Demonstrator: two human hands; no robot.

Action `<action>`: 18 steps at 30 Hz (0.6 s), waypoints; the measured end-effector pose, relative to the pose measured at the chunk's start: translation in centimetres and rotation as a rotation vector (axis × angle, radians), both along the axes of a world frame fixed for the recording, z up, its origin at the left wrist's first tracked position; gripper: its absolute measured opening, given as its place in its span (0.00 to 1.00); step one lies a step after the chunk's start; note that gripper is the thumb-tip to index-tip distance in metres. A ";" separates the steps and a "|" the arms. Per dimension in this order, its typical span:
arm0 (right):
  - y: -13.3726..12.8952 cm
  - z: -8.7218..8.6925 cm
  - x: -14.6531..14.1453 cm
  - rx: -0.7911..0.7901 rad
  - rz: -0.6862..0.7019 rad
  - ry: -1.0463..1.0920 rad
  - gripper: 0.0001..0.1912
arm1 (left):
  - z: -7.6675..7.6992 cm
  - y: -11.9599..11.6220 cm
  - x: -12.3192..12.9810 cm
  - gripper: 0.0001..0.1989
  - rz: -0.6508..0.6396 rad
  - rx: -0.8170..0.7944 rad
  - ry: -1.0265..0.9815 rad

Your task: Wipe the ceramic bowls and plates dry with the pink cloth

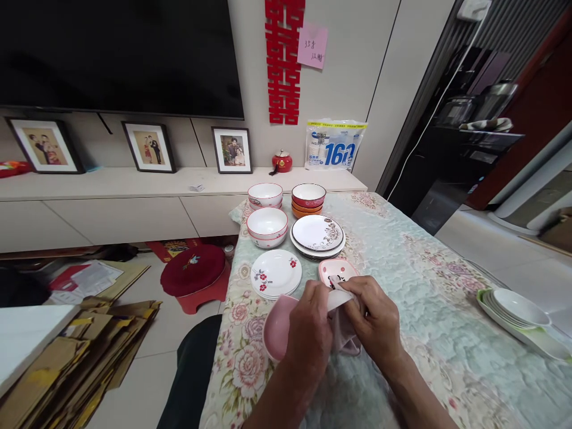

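My left hand (310, 328) is closed, its fingers pinching the edge of a small white piece of tableware (338, 299), mostly hidden, so I cannot tell if it is a spoon or a dish. A pale, thin cloth (343, 332) hangs below it, bunched in the closed fingers of my right hand (375, 319). Beside my left hand lies a pink bowl (277, 330), partly covered by it. Just beyond both hands sits a pink square dish (338, 268) with dots and a dark figure. A stack of white flowered plates (276, 273) is at the left.
Further back on the flowered tablecloth (250, 372) stand brown-patterned plates (317, 232), white bowls (267, 223) and red and orange bowls (308, 196). White dishes (521, 308) rest in a green-edged tray at the right. A red stool (193, 271) stands left of the table.
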State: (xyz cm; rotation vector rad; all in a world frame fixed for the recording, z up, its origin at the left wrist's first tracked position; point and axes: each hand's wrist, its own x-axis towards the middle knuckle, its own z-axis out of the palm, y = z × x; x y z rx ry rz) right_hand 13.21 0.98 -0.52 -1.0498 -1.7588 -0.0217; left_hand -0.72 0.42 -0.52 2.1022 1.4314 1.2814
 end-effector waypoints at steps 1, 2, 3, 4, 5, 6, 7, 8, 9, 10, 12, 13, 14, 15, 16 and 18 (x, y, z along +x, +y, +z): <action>0.1 0.0 0.0 -0.034 0.005 0.023 0.10 | 0.1 0.0 0.0 0.09 -0.005 -0.013 -0.029; 0.1 -0.1 0.0 -0.080 0.013 0.050 0.08 | 0.1 0.1 0.0 0.09 -0.008 -0.023 -0.058; 0.2 -0.2 -0.1 -0.138 0.022 0.083 0.06 | 0.2 0.1 0.0 0.09 -0.009 -0.030 -0.088; 0.2 -0.3 -0.1 -0.207 0.030 0.123 0.05 | 0.3 0.1 -0.1 0.09 -0.009 -0.036 -0.118; 0.2 -0.5 -0.1 -0.279 0.036 0.165 0.05 | 0.3 0.0 -0.1 0.09 -0.009 -0.043 -0.144; 0.2 -0.6 -0.1 -0.345 0.037 0.201 0.05 | 0.4 0.0 -0.2 0.09 -0.013 -0.052 -0.163; 0.2 -0.7 -0.2 -0.398 0.032 0.224 0.06 | 0.4 0.0 -0.2 0.09 -0.019 -0.061 -0.170; 0.2 -0.8 -0.2 -0.422 0.022 0.228 0.07 | 0.4 0.0 -0.3 0.09 -0.025 -0.069 -0.164; 0.2 -0.8 -0.2 -0.408 0.010 0.213 0.06 | 0.3 0.0 -0.3 0.09 -0.030 -0.074 -0.140; 0.1 -0.7 -0.1 -0.359 -0.005 0.180 0.05 | 0.3 0.0 -0.4 0.09 -0.034 -0.073 -0.102; 0.1 -0.5 0.0 -0.194 -0.032 0.086 0.05 | 0.1 0.0 -0.5 0.10 -0.020 -0.051 0.005; 0.0 -0.4 0.0 -0.106 -0.042 0.037 0.06 | -0.1 0.0 -0.5 0.10 0.001 -0.031 0.072; -0.1 -0.4 0.1 -0.029 -0.048 -0.009 0.08 | -0.2 0.0 -0.6 0.10 0.025 -0.006 0.137; -0.1 -0.4 0.1 0.029 -0.049 -0.050 0.10 | -0.4 0.0 -0.6 0.09 0.046 0.018 0.192; -0.2 -0.4 0.1 0.067 -0.046 -0.081 0.12 | -0.6 0.0 -0.6 0.09 0.058 0.038 0.228; -0.2 -0.4 0.1 0.087 -0.040 -0.100 0.13 | -0.8 0.0 -0.5 0.09 0.054 0.061 0.245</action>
